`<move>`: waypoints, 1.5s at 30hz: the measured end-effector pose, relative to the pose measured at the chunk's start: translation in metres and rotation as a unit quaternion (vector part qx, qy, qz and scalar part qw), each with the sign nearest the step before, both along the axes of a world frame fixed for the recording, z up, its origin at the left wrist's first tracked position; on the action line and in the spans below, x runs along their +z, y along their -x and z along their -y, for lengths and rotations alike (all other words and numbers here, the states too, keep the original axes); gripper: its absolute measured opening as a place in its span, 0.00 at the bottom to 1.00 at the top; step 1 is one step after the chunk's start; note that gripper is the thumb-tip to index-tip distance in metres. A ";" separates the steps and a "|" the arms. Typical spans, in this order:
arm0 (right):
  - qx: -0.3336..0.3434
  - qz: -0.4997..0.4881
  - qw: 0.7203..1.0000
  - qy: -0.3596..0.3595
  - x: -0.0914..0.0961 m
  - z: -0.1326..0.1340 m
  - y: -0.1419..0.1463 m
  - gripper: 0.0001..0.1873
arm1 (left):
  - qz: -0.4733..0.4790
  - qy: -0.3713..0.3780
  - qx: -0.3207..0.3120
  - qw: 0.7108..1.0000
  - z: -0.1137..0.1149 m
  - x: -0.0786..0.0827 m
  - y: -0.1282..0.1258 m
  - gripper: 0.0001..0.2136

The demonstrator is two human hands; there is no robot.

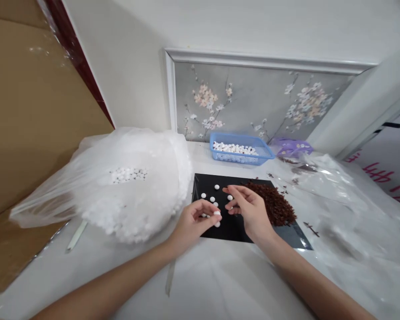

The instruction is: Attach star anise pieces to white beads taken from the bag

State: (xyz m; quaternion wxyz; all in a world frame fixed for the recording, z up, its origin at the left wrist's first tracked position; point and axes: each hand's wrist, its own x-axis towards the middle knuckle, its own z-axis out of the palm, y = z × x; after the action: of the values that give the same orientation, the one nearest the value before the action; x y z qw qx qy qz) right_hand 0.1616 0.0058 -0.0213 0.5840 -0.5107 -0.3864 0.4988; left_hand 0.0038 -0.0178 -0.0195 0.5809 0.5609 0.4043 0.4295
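Note:
My left hand (195,220) hovers over the near edge of a black mat (233,229) and pinches a small white bead (217,213) between thumb and fingertips. My right hand (248,206) is just to its right, fingers curled toward the left hand; what they hold, if anything, I cannot make out. Several loose white beads (216,187) lie on the mat beyond my hands. A heap of small dark reddish-brown pieces (275,205) sits on the mat's right side, behind my right hand.
A big clear plastic bag of white beads (133,186) bulges at the left. A blue basket (242,150) holding white beads stands by the flowered wall panel. A purple bag (291,146) and crumpled clear plastic (330,186) lie right. Cardboard (30,111) leans at left.

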 end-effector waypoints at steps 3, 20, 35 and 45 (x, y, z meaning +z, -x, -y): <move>-0.001 -0.034 0.999 0.026 0.002 0.003 0.002 0.20 | -0.003 0.019 0.024 1.000 -0.001 0.002 0.001 0.09; 0.053 0.098 0.991 -0.071 -0.009 0.004 0.004 0.14 | 0.132 0.169 0.007 0.977 -0.010 0.000 0.006 0.09; 0.217 0.386 0.878 -0.182 0.000 -0.007 -0.017 0.04 | 0.225 0.229 0.054 0.946 -0.015 -0.002 0.007 0.07; 0.266 0.508 0.764 -0.294 0.005 0.000 -0.021 0.09 | 0.243 0.242 0.059 0.938 -0.015 0.000 0.007 0.07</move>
State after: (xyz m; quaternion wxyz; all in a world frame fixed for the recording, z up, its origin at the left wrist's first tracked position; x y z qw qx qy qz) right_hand 0.1827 0.0059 -0.0167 0.2673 -0.3693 -0.8749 0.1634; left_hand -0.0034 -0.0027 -0.0194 0.7532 0.2572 0.3747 0.4755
